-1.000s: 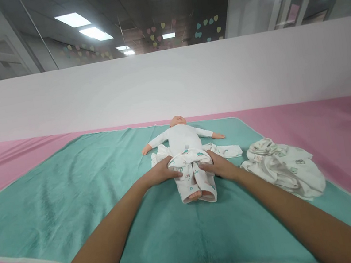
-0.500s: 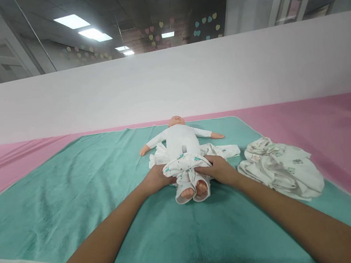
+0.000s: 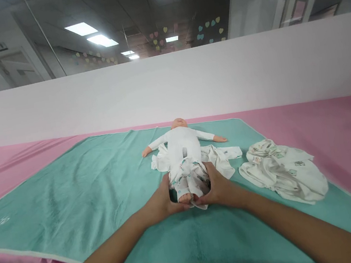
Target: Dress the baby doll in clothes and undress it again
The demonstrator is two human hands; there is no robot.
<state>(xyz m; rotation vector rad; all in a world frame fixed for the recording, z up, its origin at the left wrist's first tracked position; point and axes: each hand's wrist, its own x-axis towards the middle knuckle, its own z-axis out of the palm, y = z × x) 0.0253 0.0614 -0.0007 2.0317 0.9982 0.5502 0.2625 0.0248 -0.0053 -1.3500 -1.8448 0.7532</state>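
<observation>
A baby doll (image 3: 182, 141) in a white long-sleeved body suit lies on its back, arms spread, feet towards me. Patterned white baby pants (image 3: 187, 172) sit bunched around its legs. At the left side of the legs, my left hand (image 3: 158, 201) curves around the pants, its thumb by the doll's foot (image 3: 186, 198). My right hand (image 3: 221, 186) grips the other pant leg, thumb at the cuff, partly covering the second foot. Fingers under the legs are hidden. A spread white baby garment (image 3: 221, 155) lies partly beneath the doll.
Crumpled white printed baby clothes (image 3: 285, 171) lie right of the doll. Everything rests on a green towel (image 3: 82, 196) over a pink cover (image 3: 312, 126). A low white wall (image 3: 122, 95) with glass above stands behind. Part of another person's hand or another doll shows at the right edge.
Both hands have moved from the folded pants band down towards the feet. The band now lies looser and higher on the legs. The view has shifted slightly.
</observation>
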